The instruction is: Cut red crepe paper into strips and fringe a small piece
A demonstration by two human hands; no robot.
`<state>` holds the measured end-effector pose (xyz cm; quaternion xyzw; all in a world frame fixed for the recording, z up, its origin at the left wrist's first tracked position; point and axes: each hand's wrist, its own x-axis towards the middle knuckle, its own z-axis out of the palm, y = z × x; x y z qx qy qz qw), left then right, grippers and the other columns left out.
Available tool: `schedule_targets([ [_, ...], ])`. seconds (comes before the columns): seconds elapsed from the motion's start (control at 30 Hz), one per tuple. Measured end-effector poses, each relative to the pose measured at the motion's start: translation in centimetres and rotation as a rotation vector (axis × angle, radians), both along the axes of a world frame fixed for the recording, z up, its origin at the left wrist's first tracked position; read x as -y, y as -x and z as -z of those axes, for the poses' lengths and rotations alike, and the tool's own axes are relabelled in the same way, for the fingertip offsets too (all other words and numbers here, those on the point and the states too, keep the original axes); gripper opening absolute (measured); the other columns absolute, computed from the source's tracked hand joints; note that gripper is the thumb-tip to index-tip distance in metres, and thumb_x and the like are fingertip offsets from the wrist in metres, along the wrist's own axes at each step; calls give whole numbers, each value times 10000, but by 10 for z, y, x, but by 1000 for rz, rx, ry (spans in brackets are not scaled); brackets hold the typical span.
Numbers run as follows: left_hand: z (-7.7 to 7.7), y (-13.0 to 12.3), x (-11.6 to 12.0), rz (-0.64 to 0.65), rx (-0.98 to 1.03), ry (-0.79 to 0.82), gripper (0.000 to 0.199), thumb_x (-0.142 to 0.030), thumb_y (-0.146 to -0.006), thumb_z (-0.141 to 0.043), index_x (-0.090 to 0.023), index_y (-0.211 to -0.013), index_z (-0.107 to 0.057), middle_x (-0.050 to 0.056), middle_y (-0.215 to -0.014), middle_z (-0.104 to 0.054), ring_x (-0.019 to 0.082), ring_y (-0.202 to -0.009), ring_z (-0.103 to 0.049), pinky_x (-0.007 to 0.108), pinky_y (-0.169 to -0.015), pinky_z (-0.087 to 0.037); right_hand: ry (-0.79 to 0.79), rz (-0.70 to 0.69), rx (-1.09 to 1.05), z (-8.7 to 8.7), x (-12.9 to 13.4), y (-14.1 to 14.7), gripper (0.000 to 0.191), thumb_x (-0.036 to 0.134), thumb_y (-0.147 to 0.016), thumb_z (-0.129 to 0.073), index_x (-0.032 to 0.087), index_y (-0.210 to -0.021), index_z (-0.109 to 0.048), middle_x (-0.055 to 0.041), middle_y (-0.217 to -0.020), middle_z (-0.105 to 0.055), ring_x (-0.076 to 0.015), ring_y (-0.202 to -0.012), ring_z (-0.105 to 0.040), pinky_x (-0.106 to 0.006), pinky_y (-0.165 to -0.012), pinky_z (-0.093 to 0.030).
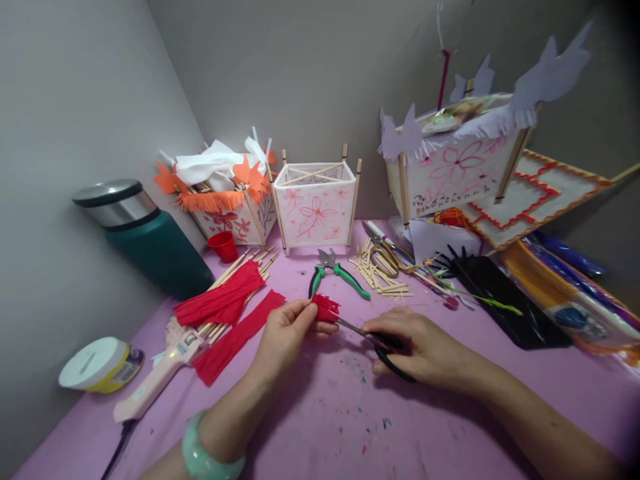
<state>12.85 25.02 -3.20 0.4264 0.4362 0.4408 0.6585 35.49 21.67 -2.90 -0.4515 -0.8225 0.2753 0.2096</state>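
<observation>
Red crepe paper (326, 309), a small folded wad of it, sits pinched between the thumb and fingertips of your left hand (285, 333), held just above the purple table (320, 413) in front of the green-handled pliers (336, 275). Your right hand (417, 347) is closed around the black handles of the scissors (373, 341), and the blade tips touch the wad's right edge (whether they have bitten in, I cannot tell). By the look of it you are at the fringing step, snipping into the fold. The next cut calls for a firm pinch near the uncut edge and short, even snips. More red strips (225, 313) lie to your left across the bamboo sticks (245, 263), beside the glue gun (160, 370).
</observation>
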Motion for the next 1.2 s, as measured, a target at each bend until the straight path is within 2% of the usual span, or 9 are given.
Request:
schedule_targets([
  [0.6, -6, -1, 2, -13, -18, 4, 328, -421, -662, -790, -118, -731, -686, 91, -654, -738, 182, -608, -705, 262, -603, -540, -11, 7, -17, 1, 1, 1, 232, 384, -825, -695, 194, -957, -709, -28, -796, -687, -165, -721, -574, -249, -636, -399],
  [0.9, -3, -1, 2, -15, -15, 9, 357, -435, -658, -791, -110, -763, -685, 105, -659, -744, 189, -619, -708, 264, -602, -544, -46, 7, -15, 3, 1, 2, 191, 336, -831, -684, 196, -958, -713, -19, -763, -683, -158, -707, -578, -251, -656, -401],
  [1.2, -4, 0, 2, -1, -6, 2, 337, -426, -672, -784, -111, -760, -701, 102, -681, -747, 186, -612, -706, 266, -588, -550, -78, 26, -14, 8, -1, -2, 206, 296, -823, -696, 219, -1013, -711, -18, -821, -714, -167, -751, -605, -276, -723, -410],
])
